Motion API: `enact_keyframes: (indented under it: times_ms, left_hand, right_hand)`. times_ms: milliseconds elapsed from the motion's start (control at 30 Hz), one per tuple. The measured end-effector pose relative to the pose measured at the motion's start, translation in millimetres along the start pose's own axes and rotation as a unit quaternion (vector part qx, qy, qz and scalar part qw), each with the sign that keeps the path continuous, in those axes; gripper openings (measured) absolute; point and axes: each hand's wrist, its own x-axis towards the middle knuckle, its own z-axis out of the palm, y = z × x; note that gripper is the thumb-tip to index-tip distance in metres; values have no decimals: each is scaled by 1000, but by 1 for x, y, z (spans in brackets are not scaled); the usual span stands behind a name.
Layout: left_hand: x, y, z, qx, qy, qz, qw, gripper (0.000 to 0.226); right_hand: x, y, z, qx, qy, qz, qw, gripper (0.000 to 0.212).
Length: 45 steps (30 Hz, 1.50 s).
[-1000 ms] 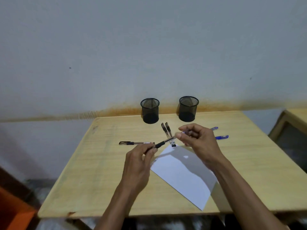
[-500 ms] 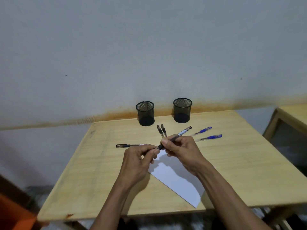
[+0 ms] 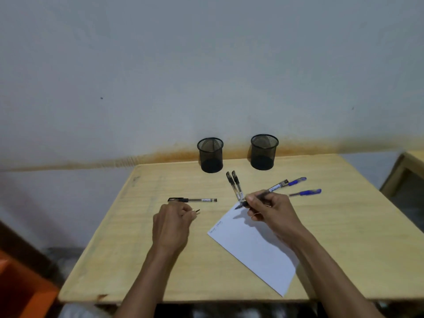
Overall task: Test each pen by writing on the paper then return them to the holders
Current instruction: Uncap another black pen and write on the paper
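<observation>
My right hand [image 3: 271, 213] grips an uncapped black pen [image 3: 273, 188], its tip just above the far corner of the white paper [image 3: 254, 246]. My left hand [image 3: 173, 222] pinches the pen's black cap [image 3: 196, 211] over the table, left of the paper. A capped black pen [image 3: 192, 200] lies beyond my left hand. Two black pens [image 3: 234, 184] lie side by side behind the paper. Two blue pens [image 3: 305, 192] lie to the right. Two black mesh holders [image 3: 210, 154] [image 3: 264, 151] stand at the table's back edge. Small scribbles mark the paper's left corner.
The wooden table [image 3: 355, 226] stands against a grey wall. Another wooden table's corner [image 3: 410, 161] shows at the right. An orange object [image 3: 20, 288] sits low at the left.
My hands have pulled apart: the cap came off the black pen and moved left with my left hand. My right hand turned the pen tip down toward the paper.
</observation>
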Motion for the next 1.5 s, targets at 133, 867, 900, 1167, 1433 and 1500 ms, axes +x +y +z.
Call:
enact_keyframes:
  times_ms: [133, 867, 900, 1167, 1433, 1500]
  left_hand:
    - [8, -16, 9, 46, 29, 32, 998, 12]
    - [-21, -11, 43, 41, -120, 204, 971, 68]
    - [-20, -11, 44, 46, -128, 205, 969, 71]
    - [-15, -18, 56, 55, -135, 212, 966, 83]
    - [-17, -22, 59, 58, -107, 232, 965, 77]
    - [-17, -22, 59, 52, -104, 231, 966, 75]
  right_hand:
    - [-7, 14, 11, 17, 3, 18, 1000, 17]
    - [35, 26, 33, -89, -93, -27, 991, 11]
    - [37, 29, 34, -94, -91, -33, 991, 10]
    - [42, 36, 38, -164, -65, -66, 982, 11]
    - [44, 42, 37, -147, -76, -54, 985, 18]
    - [44, 44, 39, -130, -71, -50, 988, 17]
